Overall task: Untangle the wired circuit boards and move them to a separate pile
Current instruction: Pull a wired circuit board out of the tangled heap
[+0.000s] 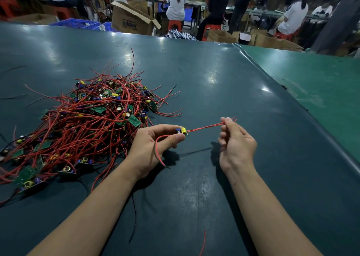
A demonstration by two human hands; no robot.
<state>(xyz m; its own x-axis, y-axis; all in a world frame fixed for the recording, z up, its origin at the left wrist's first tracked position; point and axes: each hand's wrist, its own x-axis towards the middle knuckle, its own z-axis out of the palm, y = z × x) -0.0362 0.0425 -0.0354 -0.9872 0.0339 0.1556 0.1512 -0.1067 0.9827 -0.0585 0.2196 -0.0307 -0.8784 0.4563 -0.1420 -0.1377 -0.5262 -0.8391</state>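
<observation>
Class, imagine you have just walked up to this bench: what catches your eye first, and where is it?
The tangled heap of red-wired circuit boards on the dark green table, left of centre. Just right of it, the left hand pinches one small board while the right hand holds its red wires stretched out.

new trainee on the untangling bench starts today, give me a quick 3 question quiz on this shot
1. True or false: the left hand grips a circuit board.
2. What does the right hand pinch? A) black wire B) red wires C) a box
3. On which side of the hands does the tangled pile lie on the table?

Key: 1 true; 2 B; 3 the left.
</observation>
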